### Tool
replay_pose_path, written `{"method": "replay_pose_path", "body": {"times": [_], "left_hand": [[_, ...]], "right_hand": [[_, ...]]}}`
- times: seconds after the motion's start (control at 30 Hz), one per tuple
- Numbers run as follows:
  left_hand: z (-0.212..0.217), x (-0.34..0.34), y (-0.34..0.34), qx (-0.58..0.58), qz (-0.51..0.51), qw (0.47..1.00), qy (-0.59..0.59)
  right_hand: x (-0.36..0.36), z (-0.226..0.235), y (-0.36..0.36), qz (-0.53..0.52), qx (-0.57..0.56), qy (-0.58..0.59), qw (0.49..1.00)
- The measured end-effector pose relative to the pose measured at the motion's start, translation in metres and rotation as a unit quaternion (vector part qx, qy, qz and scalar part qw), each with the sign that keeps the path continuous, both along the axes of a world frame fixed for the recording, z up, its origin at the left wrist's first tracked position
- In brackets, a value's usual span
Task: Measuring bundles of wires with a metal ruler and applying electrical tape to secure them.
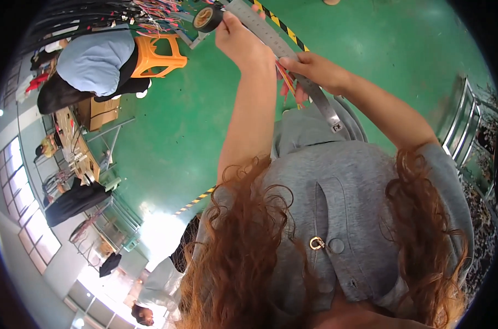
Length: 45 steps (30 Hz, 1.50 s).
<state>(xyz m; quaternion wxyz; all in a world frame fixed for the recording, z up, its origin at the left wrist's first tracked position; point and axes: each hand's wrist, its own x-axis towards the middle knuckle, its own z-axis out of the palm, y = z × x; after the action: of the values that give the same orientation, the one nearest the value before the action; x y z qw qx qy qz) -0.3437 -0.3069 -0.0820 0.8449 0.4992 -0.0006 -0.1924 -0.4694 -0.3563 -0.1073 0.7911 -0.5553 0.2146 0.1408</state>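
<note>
A long steel ruler (276, 41) slants across the top of the view, from upper left down towards my lap. My left hand (246, 46) is closed around its upper part, thumb raised on the near side and fingertips showing past the far edge. Beside that thumb is a roll of black tape (207, 20); whether the hand also grips it, I cannot tell. My right hand (320, 74) pinches the ruler lower down, thumb on its face. Thin red, orange and yellow wires (284, 77) run along the ruler's underside between my hands, their ends by my right fingers.
Bundles of coloured wires and black cables (156, 19) hang at the upper left. Near them a person in light blue (98, 60) sits by an orange stool (156, 55). Yellow-and-black tape (282, 24) marks the green floor. A metal frame (463, 120) stands right.
</note>
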Motion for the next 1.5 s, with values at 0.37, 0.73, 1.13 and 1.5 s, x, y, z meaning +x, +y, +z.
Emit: {"method": "replay_pose_path", "body": {"times": [0.37, 0.73, 1.13, 1.5], "left_hand": [[-0.015, 0.019, -0.008, 0.043, 0.018, 0.999, 0.024], [-0.026, 0.034, -0.007, -0.012, 0.043, 0.999, 0.022], [-0.012, 0.031, 0.004, -0.014, -0.024, 0.999, 0.017], [-0.018, 0.031, 0.004, -0.016, -0.015, 0.998, 0.064]], "right_hand": [[0.005, 0.004, 0.003, 0.064, 0.087, 0.045, 0.993], [-0.021, -0.026, 0.012, 0.120, 0.029, -0.031, 0.992], [-0.036, -0.019, 0.021, 0.004, 0.074, -0.023, 0.997], [-0.039, -0.023, 0.024, -0.011, 0.072, -0.023, 0.997]]}}
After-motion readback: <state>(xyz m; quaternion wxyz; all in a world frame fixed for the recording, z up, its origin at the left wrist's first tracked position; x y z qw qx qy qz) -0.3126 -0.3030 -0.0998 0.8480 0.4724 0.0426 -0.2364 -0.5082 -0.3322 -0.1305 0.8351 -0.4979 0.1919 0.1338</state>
